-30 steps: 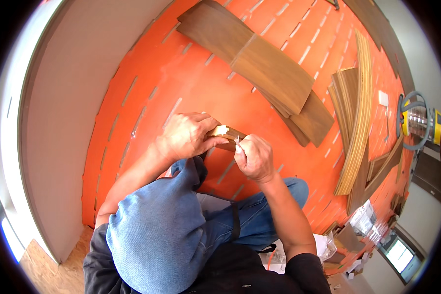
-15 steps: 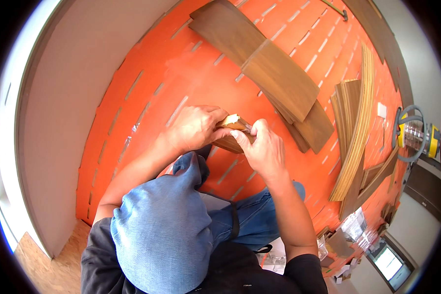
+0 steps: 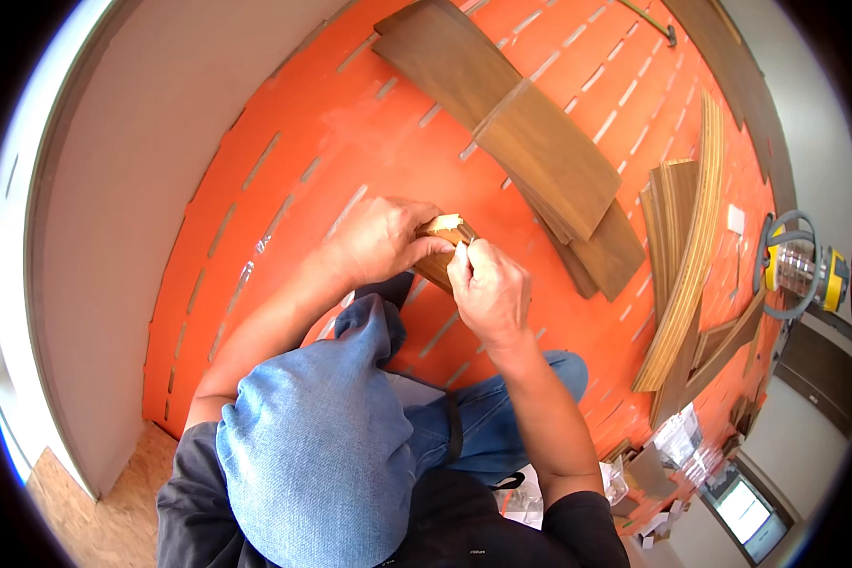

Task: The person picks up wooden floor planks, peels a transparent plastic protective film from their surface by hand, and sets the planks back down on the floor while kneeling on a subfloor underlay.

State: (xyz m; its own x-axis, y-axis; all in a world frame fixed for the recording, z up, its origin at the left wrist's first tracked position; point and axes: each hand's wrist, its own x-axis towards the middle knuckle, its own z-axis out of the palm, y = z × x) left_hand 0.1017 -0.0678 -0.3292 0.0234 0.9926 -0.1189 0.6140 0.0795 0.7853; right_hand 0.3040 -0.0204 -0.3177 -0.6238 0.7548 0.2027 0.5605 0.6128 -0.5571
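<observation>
A brown wood plank piece (image 3: 434, 270) with a pale, rough end stands tilted between my hands, above the orange floor sheet (image 3: 303, 227). My left hand (image 3: 383, 237) is wrapped round its left side near that end, thumb across the near face. My right hand (image 3: 490, 289) is pinched closed at the right corner of the same end. Whatever lies between those right fingers is too small and hidden to name. The lower part of the piece is partly covered by my hands.
Brown planks (image 3: 549, 161) lie overlapped ahead. At the right are more planks (image 3: 677, 227), a long curved-looking board (image 3: 696, 256) and a yellow-and-grey vacuum (image 3: 805, 270). A hammer (image 3: 670, 34) lies at the far edge. A pale wall (image 3: 142, 218) rises at the left.
My right hand has moved a little left and its fingers have closed into a tighter pinch at the plank piece's end. My left hand keeps its grip.
</observation>
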